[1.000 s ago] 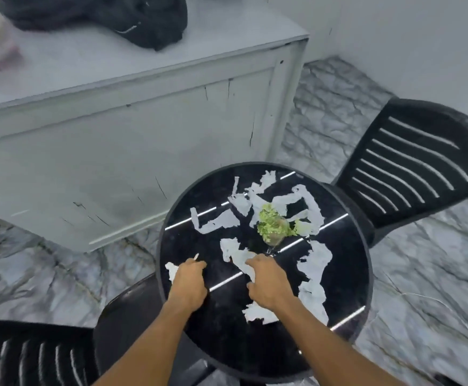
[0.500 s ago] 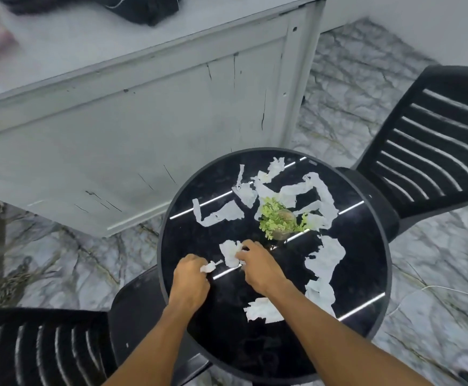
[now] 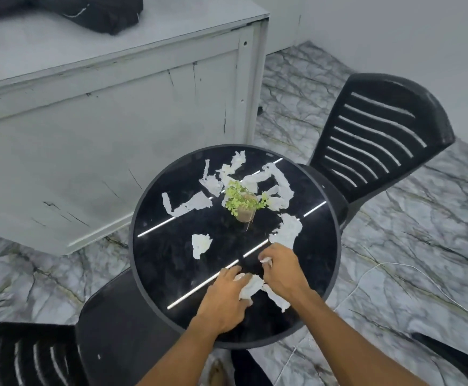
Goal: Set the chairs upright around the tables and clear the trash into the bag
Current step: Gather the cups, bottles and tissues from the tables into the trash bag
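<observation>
A round black table [image 3: 154,274] carries several torn white paper scraps, such as a long strip [image 3: 188,205] at the left and a loose piece [image 3: 200,244] near the middle. At the near edge, my left hand [image 3: 227,298] and my right hand [image 3: 281,270] both hold a crumpled bunch of paper [image 3: 250,288] between them. Another scrap [image 3: 289,231] lies just beyond my right hand. One black chair [image 3: 377,140] stands upright at the right of the table, and another black chair [image 3: 110,330] stands at the lower left.
A small green potted plant [image 3: 242,203] stands at the table's centre among the scraps. A grey cabinet [image 3: 88,121] with a black bag [image 3: 93,12] on top is behind the table. A thin white cable [image 3: 411,271] runs over the marble floor at the right.
Both hands have pulled back from the table's middle toward its near edge, gathering paper scraps into one crumpled bunch between them. The view has tilted and shifted.
</observation>
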A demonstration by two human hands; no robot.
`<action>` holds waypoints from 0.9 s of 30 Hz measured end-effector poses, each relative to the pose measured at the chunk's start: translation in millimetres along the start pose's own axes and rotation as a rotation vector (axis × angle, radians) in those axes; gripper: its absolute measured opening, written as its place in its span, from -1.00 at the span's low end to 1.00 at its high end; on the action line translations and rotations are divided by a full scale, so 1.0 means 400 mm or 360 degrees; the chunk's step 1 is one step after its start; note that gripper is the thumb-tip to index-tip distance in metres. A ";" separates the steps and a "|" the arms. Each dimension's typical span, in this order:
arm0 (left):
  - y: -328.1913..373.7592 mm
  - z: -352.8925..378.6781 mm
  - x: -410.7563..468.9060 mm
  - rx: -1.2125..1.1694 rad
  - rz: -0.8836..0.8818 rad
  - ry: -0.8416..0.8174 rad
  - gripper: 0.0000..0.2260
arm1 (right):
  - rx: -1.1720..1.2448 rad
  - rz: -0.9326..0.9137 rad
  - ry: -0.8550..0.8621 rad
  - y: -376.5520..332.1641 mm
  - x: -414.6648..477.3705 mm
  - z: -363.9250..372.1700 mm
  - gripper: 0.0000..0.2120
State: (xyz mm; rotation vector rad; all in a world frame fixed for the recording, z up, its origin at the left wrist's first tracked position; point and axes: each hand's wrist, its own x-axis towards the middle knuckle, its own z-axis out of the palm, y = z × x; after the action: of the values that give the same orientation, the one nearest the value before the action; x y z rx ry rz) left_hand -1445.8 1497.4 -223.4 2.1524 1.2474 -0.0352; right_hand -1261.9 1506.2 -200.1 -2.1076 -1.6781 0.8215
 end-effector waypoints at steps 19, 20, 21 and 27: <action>-0.066 -0.067 0.119 -0.0081 -0.0721 0.0543 -0.66 | 0.0084 0.0141 -0.0003 0.121 0.085 -0.091 -0.43; -0.057 -0.063 0.124 -0.0093 -0.0717 0.0573 -0.67 | 0.0005 0.0169 -0.0056 0.130 0.102 -0.100 -0.38; -0.049 -0.059 0.128 -0.0115 -0.0719 0.0597 -0.68 | -0.0098 0.0193 -0.0119 0.138 0.115 -0.108 -0.37; -0.010 -0.066 0.104 -0.0240 -0.0734 0.0680 -0.72 | -0.0117 0.0162 -0.0282 0.128 0.109 -0.115 -0.67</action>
State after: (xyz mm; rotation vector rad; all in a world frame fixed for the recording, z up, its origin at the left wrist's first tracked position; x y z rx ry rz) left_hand -1433.6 1545.1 -218.3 1.7539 1.9054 0.3297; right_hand -1187.7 1539.6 -204.1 -2.2440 -1.7231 1.0189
